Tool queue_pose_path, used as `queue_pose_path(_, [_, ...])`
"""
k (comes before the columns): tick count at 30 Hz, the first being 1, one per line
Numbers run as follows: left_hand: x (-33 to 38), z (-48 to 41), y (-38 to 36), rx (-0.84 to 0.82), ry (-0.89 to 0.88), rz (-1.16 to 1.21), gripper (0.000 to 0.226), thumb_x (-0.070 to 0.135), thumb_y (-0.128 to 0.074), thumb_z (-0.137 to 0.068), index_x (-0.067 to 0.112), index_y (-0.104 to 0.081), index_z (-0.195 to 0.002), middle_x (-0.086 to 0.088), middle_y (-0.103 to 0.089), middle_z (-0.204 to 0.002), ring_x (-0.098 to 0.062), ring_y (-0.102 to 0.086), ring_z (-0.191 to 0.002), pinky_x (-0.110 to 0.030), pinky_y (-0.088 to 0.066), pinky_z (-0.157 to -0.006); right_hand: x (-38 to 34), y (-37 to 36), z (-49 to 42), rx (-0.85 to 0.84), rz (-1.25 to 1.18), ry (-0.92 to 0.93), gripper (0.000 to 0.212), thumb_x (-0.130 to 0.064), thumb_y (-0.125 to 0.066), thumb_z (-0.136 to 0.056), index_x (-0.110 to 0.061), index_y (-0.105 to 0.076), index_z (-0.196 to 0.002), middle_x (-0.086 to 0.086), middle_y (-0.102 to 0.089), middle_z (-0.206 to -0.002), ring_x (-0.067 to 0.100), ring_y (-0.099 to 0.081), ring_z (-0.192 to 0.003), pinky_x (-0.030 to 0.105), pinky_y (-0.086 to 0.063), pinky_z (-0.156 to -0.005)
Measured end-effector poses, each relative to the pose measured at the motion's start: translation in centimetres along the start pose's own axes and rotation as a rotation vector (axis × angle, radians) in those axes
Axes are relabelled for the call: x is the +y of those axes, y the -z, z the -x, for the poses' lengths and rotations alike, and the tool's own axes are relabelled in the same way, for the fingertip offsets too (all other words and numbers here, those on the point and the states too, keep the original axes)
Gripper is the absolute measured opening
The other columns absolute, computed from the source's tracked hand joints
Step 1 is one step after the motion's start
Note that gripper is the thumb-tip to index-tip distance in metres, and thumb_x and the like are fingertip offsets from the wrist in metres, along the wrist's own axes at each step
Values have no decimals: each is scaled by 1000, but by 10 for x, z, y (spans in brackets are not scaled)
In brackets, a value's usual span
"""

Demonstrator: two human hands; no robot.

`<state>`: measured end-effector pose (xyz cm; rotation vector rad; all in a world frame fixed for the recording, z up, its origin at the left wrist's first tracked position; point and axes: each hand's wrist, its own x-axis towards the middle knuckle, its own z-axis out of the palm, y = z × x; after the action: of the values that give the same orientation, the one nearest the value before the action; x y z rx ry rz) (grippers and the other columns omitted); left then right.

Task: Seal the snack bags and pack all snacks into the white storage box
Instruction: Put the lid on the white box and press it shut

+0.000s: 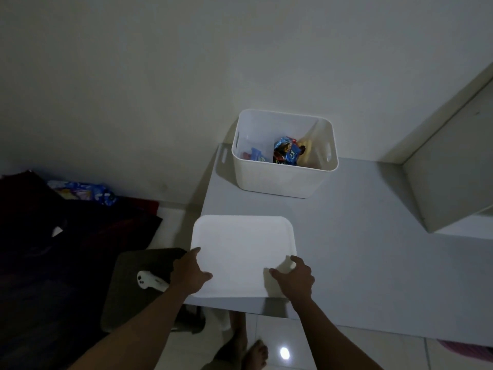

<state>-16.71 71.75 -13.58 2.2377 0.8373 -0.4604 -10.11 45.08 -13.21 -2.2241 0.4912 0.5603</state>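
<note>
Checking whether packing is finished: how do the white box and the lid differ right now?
The box stands open at the far end of the table; the lid lies at its near edge. The box holds snack bags; the lid carries nothing. No hand touches the box; the left hand and right hand both hold the lid. Both are white with rounded corners.

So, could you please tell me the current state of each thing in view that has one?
storage box: open, upright on the table, snack bags inside.
lid: off the box, near the table's front edge.
left hand: grips the lid's near left corner.
right hand: grips the lid's near right corner.
blue snack bag: outside the box, on dark cloth; seal not discernible.
</note>
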Motion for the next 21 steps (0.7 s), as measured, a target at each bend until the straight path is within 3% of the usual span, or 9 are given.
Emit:
queue_pose_path(6, [-1, 13, -10, 66, -90, -22, 81, 23, -81, -77, 23, -38, -146, -8, -39, -145, -27, -35, -130, -39, -38, -108, 16, 15, -6, 75, -158, -103, 102, -47, -89, -63, -15, -40, -146, 17, -51, -141, 38, -49, -127, 49, -42, -106])
queue_pose_path(8, [4, 17, -11, 91, -112, 9, 80, 19, -83, -75, 22, -42, -144, -7, -40, -145, -26, -36, -129, -38, -40, -107, 19, 24, -8, 75, -184, -109, 100, -47, -89, -63, -11, -44, -144, 17, -53, -140, 37, -52, -125, 50, -42, -107])
queue_pose_path(12, [26, 20, -8, 168, -229, 84, 82, 14, -87, -69, 18, -48, -141, -11, -45, -143, -28, -42, -127, -39, -41, -106, 13, 44, -7, 124, -198, -29, 89, -47, -91, -57, -10, -59, -132, 15, -64, -124, 34, -61, -108, 48, -53, -93])
queue_pose_path(16, [56, 19, -3, 284, -330, 176, 79, 11, -87, -70, 16, -51, -140, -12, -45, -142, -29, -39, -129, -42, -38, -107, -7, 67, -2, 266, -179, 126, 96, -44, -94, -53, -14, -52, -135, 15, -53, -123, 34, -50, -119, 49, -49, -95])
queue_pose_path(21, [104, -1, 15, 398, -407, 248, 78, 19, -89, -69, 20, -54, -139, -13, -40, -144, -29, -34, -131, -40, -35, -108, -40, 96, -12, 378, -176, 309, 96, -32, -90, -67, -23, -40, -148, 11, -41, -132, 30, -35, -126, 44, -41, -100])
